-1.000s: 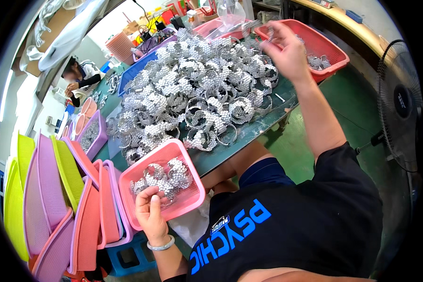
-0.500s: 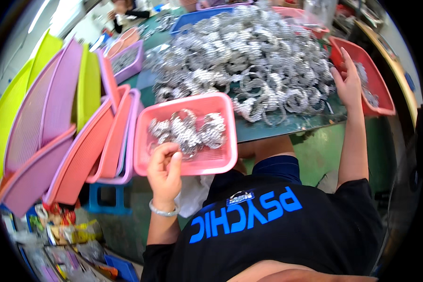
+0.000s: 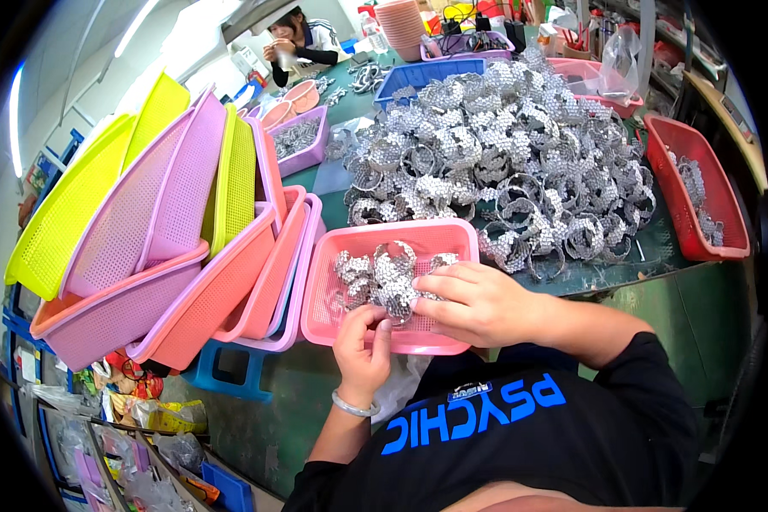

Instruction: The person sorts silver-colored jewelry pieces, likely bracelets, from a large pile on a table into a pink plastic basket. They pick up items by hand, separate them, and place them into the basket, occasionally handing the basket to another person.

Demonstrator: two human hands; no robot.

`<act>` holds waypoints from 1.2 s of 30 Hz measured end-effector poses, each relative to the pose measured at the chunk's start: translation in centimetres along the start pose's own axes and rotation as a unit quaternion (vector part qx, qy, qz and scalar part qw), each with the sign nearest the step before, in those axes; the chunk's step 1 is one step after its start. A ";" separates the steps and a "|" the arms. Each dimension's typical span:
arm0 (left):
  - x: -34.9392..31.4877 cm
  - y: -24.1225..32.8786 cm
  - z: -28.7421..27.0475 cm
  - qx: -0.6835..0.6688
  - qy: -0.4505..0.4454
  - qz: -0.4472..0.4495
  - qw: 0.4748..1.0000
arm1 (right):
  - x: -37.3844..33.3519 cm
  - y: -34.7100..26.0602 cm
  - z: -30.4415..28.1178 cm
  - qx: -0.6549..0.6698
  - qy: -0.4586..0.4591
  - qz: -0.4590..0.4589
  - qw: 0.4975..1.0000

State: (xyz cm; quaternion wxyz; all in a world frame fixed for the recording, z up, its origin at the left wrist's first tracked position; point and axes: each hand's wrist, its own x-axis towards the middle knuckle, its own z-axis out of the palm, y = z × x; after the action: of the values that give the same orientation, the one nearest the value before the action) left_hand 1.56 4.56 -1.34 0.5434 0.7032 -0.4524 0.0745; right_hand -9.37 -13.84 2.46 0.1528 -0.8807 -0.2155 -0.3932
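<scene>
A pink mesh basket (image 3: 439, 343) sits in front of me, with several silver, scaly-looking ring-shaped bracelets (image 3: 395, 264) inside. My left hand (image 3: 363, 352), a pale bangle on its wrist, is at the basket's near side with curled fingers and thumb up; what they hold, if anything, is hidden. Over the basket's right side reaches my right hand (image 3: 474, 303), its fingertips pressed on one of the bracelets and its palm covering others. Just behind the basket rises a big heap of similar silver bracelets (image 3: 486, 145) on the green table (image 3: 623, 271).
Stacked purple, green and orange baskets (image 3: 171, 196) lean at the left, above a blue stool (image 3: 226, 371). A red basket (image 3: 700, 196) with some bracelets stands at the right edge. Behind the heap is a blue tray (image 3: 401, 78). Another person (image 3: 303, 47) sits at the far left.
My right hand has come from beside the red basket at the right into the pink basket. The left hand stays at the pink basket's near side. The whole view has shifted.
</scene>
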 end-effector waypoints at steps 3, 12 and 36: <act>-0.2 -0.2 0.0 0.019 -0.002 0.008 1.000 | -0.6 1.8 1.9 0.009 -0.056 0.081 0.995; 0.0 0.2 0.7 0.019 -0.025 -0.021 0.999 | 0.3 3.1 3.6 -0.010 -0.193 0.173 0.966; -0.8 -0.6 1.4 0.129 0.019 0.025 0.991 | 1.2 2.0 3.8 0.068 -0.140 0.185 0.970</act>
State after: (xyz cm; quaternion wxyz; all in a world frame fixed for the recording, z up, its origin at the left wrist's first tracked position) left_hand 0.95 3.85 -2.78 0.4541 0.7547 -0.4460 0.1588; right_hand -5.24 -13.59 0.69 0.2508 -0.9391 -0.0942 -0.2154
